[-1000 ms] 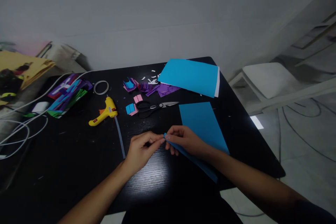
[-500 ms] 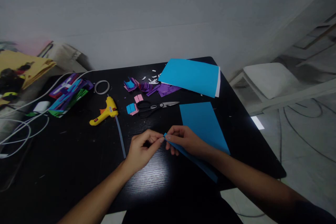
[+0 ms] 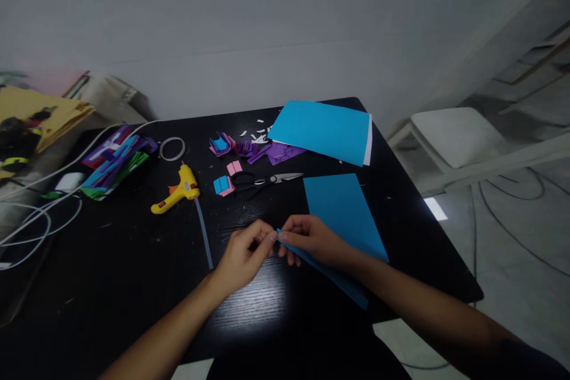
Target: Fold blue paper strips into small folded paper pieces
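Observation:
Near the front of the black table, a narrow blue paper strip (image 3: 332, 273) slants from my fingertips down to the right, partly hidden under my right hand and forearm. My left hand (image 3: 249, 254) is closed, with thumb and forefinger pinching the strip's far end. Close beside it, my right hand (image 3: 312, 240) grips the same strip between thumb and fingers. A larger blue sheet (image 3: 345, 208) lies flat just behind and to the right of my right hand. Black-handled scissors (image 3: 267, 180) rest beyond my hands.
A yellow glue gun (image 3: 183, 188) with a glue stick (image 3: 203, 234) lies left. Behind are a tape roll (image 3: 172, 149), small pink and blue folded papers (image 3: 223, 185), purple papers (image 3: 280, 153), white scraps (image 3: 259, 138) and a blue sheet stack (image 3: 323, 127). White cables (image 3: 47, 219) cross the left side.
My hands stay pinched on the blue strip, with only a slight shift of the fingertips. The whole view has moved a few pixels; the objects on the table lie as before.

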`<state>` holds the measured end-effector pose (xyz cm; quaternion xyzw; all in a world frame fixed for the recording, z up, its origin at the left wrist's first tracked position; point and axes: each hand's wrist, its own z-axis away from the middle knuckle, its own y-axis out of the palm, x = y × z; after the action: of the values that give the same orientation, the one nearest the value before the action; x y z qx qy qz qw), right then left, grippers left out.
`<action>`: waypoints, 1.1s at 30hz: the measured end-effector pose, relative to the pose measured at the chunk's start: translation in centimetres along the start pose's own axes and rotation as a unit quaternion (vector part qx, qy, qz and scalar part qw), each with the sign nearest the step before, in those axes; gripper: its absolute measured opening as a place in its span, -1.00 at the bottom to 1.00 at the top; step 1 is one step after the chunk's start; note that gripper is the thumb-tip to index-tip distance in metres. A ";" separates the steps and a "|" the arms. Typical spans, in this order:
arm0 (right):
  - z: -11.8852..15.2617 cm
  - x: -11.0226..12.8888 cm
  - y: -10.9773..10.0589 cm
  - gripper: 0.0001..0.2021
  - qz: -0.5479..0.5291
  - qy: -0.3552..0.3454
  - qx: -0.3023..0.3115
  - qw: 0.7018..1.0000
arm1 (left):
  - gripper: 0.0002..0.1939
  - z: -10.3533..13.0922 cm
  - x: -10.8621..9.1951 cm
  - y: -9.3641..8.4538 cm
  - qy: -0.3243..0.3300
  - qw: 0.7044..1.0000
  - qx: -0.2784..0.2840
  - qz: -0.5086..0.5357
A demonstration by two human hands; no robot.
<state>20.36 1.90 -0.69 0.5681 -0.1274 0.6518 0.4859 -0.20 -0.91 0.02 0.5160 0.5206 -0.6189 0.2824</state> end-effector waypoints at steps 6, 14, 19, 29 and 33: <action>0.1 0.3 0.1 -0.58 0.012 0.002 0.012 1.000 | -0.72 -0.1 0.0 -0.1 -0.005 0.999 -0.039 0.009; 0.2 0.3 0.1 -0.61 0.029 0.008 0.008 1.000 | -0.66 -0.4 -0.1 -0.3 -0.020 0.999 -0.032 0.024; 0.2 0.3 0.3 -0.62 0.030 0.006 0.013 0.999 | -0.66 -0.4 -0.1 -0.1 -0.026 0.999 -0.024 0.031; 0.2 0.5 0.3 -0.58 0.026 0.016 0.013 0.999 | -0.63 -0.3 0.2 -0.6 -0.054 0.995 -0.074 0.044; 0.2 0.5 0.2 -0.60 0.031 0.020 0.010 0.999 | -0.60 -0.5 0.3 -0.5 -0.071 0.994 -0.046 0.063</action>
<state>20.38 1.86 -0.13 0.5554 -0.1286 0.6793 0.4621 -0.61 -0.27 -0.07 0.4890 0.4939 -0.6099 0.3808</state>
